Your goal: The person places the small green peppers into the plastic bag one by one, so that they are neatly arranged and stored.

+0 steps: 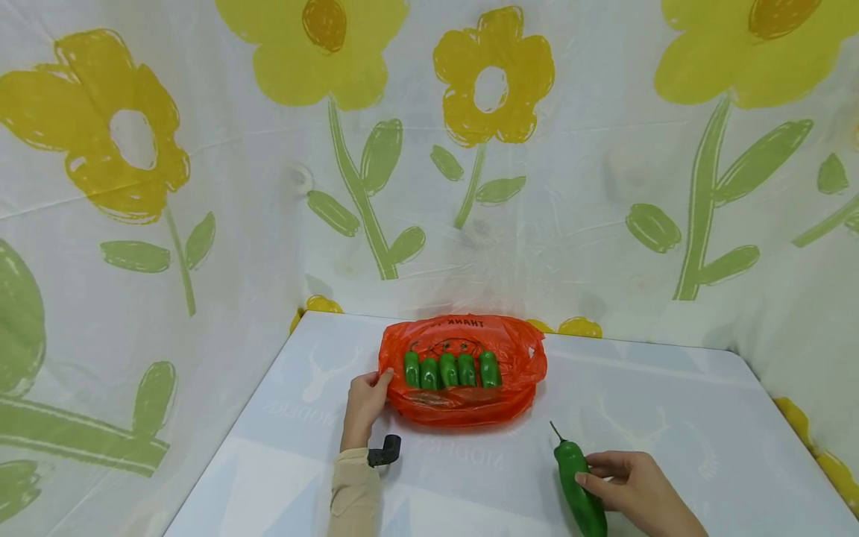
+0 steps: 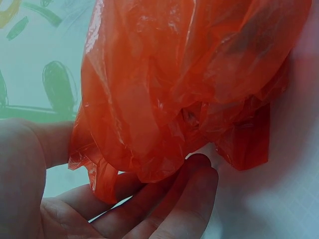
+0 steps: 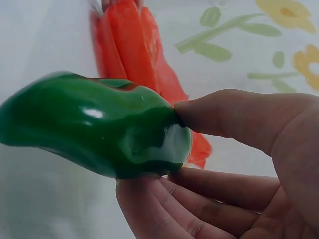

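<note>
A red plastic bag (image 1: pixel 470 415) with dark printing lies open at the back of the table. Several green peppers (image 1: pixel 448 371) sit side by side in its mouth, their lower ends hidden. At the bag's left edge, my left hand (image 1: pixel 365 401) pinches the plastic between thumb and fingers; the left wrist view shows the crumpled film (image 2: pixel 144 89) there. To the right and nearer me, my right hand (image 1: pixel 637 485) holds one long green pepper (image 1: pixel 570 468) above the table, its thin stem pointing toward the back. Thumb and fingers grip the glossy pepper (image 3: pixel 89 124) in the right wrist view.
The white table (image 1: pixel 644 395) carries faint deer and lettering prints. A flower-patterned curtain (image 1: pixel 550 179) stands behind it and along both sides. A black angled piece (image 1: pixel 385 450) is fixed at my left wrist.
</note>
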Motion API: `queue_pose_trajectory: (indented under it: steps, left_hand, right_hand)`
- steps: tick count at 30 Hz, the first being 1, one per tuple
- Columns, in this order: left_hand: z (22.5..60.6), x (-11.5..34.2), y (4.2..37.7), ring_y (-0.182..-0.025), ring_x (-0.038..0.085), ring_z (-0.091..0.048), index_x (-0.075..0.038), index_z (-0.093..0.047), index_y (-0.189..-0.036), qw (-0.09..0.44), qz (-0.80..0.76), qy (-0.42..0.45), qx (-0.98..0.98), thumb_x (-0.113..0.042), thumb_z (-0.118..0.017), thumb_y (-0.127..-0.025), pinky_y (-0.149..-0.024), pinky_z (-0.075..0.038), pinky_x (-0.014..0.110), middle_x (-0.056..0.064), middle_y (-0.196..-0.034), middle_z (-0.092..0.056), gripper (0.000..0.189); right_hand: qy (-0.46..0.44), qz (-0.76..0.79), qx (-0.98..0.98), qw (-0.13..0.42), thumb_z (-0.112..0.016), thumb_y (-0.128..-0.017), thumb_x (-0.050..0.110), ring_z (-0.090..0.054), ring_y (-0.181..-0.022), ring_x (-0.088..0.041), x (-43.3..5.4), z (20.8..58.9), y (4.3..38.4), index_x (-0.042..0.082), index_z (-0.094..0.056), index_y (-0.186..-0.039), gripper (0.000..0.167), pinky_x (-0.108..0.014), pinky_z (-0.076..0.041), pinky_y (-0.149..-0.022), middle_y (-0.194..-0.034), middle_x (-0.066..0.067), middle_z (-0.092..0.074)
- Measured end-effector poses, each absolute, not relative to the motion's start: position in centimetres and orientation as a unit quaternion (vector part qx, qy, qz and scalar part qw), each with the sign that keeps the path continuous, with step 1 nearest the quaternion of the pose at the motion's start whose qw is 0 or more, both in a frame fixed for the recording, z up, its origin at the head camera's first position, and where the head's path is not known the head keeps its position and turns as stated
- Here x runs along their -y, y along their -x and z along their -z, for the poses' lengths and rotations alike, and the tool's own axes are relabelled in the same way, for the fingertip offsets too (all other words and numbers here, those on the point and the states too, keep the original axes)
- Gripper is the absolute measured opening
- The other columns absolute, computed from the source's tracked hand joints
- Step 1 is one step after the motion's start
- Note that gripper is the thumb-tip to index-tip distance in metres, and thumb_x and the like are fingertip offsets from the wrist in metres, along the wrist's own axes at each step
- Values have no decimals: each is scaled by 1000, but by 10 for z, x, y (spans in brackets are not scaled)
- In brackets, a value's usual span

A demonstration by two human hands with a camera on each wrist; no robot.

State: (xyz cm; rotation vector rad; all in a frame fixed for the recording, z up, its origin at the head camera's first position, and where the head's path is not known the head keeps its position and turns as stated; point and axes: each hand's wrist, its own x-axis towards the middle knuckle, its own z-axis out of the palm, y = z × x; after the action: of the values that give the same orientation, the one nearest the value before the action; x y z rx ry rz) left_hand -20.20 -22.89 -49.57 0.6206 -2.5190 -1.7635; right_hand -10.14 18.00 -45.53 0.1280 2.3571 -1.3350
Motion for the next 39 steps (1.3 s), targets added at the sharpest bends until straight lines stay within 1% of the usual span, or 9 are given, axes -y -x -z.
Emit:
queue_pose_trajectory:
  steps: [3, 9, 18, 23, 30, 33, 39]
  left_hand:
    - [496, 229, 202, -92, 23, -59, 5, -64, -134, 4, 561, -197, 804, -38, -55, -105, -76, -51, 26, 15, -107, -69, 53]
    - [496, 229, 202, -94, 24, -60, 5, -63, -136, 2, 560, -199, 804, -38, -55, -105, -78, -53, 27, 17, -111, -69, 54]
    - [495, 228, 202, -93, 23, -60, 5, -63, -136, 1, 560, -203, 803, -38, -55, -105, -76, -53, 26, 16, -110, -69, 54]
    - [496, 229, 202, -92, 22, -60, 5, -63, -135, 1, 561, -201, 803, -38, -55, -105, -75, -53, 25, 15, -108, -70, 54]
    - [497, 229, 203, -90, 22, -59, 4, -66, -131, 1, 563, -201, 802, -38, -55, -105, -73, -51, 24, 14, -101, -68, 51]
    - [497, 229, 204, -91, 22, -59, 4, -65, -133, -1, 562, -201, 803, -39, -55, -105, -74, -52, 25, 14, -105, -68, 53]
    - [498, 230, 204, -95, 24, -60, 4, -62, -136, -6, 562, -204, 802, -40, -55, -105, -78, -54, 27, 16, -110, -69, 55]
  right_hand:
    - [-28, 492, -844, 209, -75, -94, 28, -76, -91, -21, -183, 451, 104, -17, -62, -126, 57, -40, -65, -75, -107, -14, -77]
    - [-46, 487, -852, 187, -79, -91, 29, -77, -91, -22, -178, 446, 112, -15, -65, -125, 57, -38, -65, -73, -111, -19, -77]
    - [-57, 478, -861, 165, -80, -90, 31, -76, -92, -21, -174, 436, 123, -12, -66, -126, 57, -38, -65, -74, -110, -17, -78]
    - [-47, 482, -860, 159, -80, -90, 31, -75, -95, -21, -173, 433, 128, -10, -67, -126, 56, -38, -65, -75, -112, -17, -78]
    - [-32, 485, -862, 145, -78, -91, 31, -75, -94, -20, -171, 430, 135, -9, -68, -126, 54, -35, -65, -74, -112, -17, -78]
    - [-27, 490, -860, 139, -78, -91, 31, -75, -93, -19, -170, 427, 137, -8, -68, -126, 53, -34, -65, -74, -112, -16, -78]
    - [-10, 503, -855, 124, -75, -94, 28, -76, -92, -19, -168, 424, 146, -9, -67, -127, 51, -33, -65, -74, -113, -18, -77]
